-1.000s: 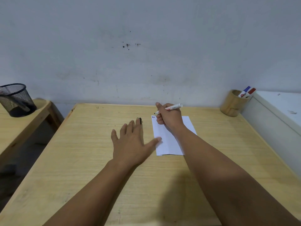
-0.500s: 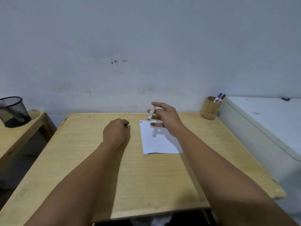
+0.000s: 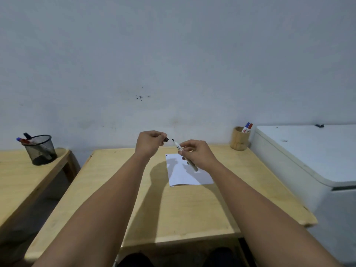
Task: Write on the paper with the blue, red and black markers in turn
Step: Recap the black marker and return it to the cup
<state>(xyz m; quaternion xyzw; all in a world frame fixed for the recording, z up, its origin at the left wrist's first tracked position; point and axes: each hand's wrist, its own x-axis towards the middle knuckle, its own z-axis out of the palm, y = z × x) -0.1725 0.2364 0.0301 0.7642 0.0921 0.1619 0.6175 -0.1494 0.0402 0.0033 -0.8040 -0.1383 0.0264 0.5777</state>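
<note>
My right hand holds a white-barrelled black marker above the paper, its bare black tip pointing up and left. My left hand is raised beside it and pinches the black cap, a short gap from the tip. The white paper lies on the wooden table under my hands, with small marks at its top left corner. A blue marker and a red marker stand in the wooden cup at the table's far right corner.
A black mesh cup with several markers stands on a second wooden table to the left. A white cabinet abuts the table's right side. A grey wall rises behind.
Both hands rose off the table. My left hand picked the cap up from beside the paper, and my right hand turned the marker so its tip faces the cap.
</note>
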